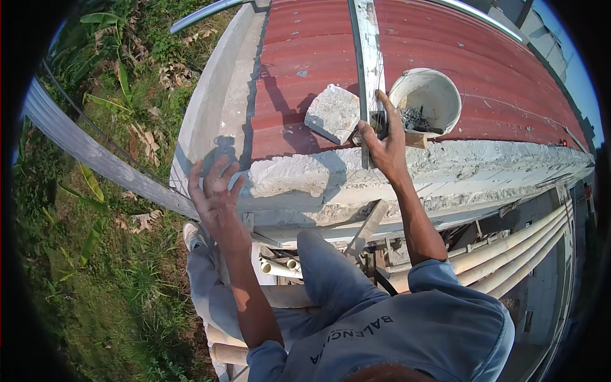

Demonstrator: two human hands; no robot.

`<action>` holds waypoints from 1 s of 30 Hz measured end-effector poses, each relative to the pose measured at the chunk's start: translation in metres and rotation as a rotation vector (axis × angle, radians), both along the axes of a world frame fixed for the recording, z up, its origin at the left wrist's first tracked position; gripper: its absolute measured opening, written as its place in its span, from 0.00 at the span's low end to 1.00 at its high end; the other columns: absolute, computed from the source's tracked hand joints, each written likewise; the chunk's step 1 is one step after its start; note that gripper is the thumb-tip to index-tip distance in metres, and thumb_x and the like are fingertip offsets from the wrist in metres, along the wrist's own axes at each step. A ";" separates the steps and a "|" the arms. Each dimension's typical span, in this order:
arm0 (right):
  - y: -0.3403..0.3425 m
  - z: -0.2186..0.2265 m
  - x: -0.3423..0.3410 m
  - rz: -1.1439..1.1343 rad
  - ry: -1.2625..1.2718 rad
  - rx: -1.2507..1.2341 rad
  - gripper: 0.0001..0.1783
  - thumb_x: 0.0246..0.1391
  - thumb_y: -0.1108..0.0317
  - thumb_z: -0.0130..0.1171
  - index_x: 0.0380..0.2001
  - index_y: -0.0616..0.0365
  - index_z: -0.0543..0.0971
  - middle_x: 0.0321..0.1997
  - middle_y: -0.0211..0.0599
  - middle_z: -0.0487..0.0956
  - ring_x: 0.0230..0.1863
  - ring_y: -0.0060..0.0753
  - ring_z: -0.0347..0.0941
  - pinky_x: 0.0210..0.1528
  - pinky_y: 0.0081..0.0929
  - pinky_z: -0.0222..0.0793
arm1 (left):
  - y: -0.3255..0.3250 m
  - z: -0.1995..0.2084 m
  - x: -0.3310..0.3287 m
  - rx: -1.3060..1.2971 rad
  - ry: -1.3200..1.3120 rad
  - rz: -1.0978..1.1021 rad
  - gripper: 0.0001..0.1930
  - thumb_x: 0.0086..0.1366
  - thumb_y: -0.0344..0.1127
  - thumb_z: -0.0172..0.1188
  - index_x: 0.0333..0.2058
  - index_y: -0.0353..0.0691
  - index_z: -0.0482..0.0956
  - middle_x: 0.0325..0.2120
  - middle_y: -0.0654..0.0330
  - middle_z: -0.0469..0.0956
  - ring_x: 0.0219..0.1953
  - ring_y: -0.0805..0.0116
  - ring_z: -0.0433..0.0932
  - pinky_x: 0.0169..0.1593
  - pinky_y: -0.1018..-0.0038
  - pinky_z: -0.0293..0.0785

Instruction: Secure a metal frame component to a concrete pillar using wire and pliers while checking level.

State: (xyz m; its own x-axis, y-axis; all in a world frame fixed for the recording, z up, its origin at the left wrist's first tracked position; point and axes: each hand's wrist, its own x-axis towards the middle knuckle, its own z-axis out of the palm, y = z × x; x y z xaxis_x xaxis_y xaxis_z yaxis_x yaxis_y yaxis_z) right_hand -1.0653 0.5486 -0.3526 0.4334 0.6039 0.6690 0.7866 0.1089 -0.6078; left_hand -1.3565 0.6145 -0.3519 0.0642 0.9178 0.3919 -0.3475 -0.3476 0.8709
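My right hand (387,148) grips the near end of a long, flat bar (370,54), pale and weathered with white smears, its thumb on the left edge and fingers on the right. I cannot tell if the bar is wood or metal. It stretches away over a red corrugated roof (299,48). Raised above the left end of a rough concrete wall top (286,175), my left hand (217,200) is empty, fingers spread. Left of the bar lies a broken pale block (333,113). On its right, a tilted white bucket (442,89) holds small dark metal pieces, possibly nails.
Bamboo poles (509,258) run below the wall at right, and cut pale pipes (280,268) show near my knee. A grey corrugated strip (95,153) slants in from the left. Far below lies overgrown ground (133,280). A wood piece (417,139) sits by the bucket.
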 end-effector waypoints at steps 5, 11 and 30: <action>-0.067 -0.005 -0.097 0.841 0.892 -0.199 0.32 0.61 0.66 0.56 0.64 0.65 0.61 0.61 0.41 0.68 0.52 0.28 0.69 0.53 0.29 0.70 | 0.018 0.017 0.071 -0.281 -0.197 -0.508 0.39 0.66 0.60 0.51 0.65 0.43 0.49 0.54 0.44 0.70 0.54 0.52 0.72 0.55 0.53 0.72; -0.071 -0.064 -0.124 0.645 0.475 -0.149 0.17 0.63 0.67 0.52 0.52 0.64 0.74 0.50 0.42 0.77 0.53 0.32 0.72 0.56 0.27 0.65 | 0.014 -0.014 0.044 -0.394 0.009 -0.383 0.33 0.66 0.56 0.54 0.59 0.39 0.59 0.48 0.51 0.74 0.34 0.69 0.78 0.46 0.59 0.80; 0.178 -0.016 0.168 -0.141 0.539 -0.184 0.25 0.61 0.65 0.50 0.54 0.73 0.63 0.29 0.41 0.79 0.19 0.23 0.68 0.17 0.25 0.62 | -0.111 -0.105 -0.078 -0.663 0.082 -0.166 0.27 0.56 0.31 0.59 0.54 0.31 0.65 0.31 0.58 0.73 0.27 0.71 0.73 0.32 0.75 0.69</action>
State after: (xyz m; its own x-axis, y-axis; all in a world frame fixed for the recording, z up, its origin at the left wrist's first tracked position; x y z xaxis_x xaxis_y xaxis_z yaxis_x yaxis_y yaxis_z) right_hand -0.8973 0.7268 -0.3685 0.7681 0.6009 0.2212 0.3600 -0.1196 -0.9252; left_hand -1.4349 0.5036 -0.4569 0.2304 0.9373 -0.2613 -0.2742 0.3202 0.9068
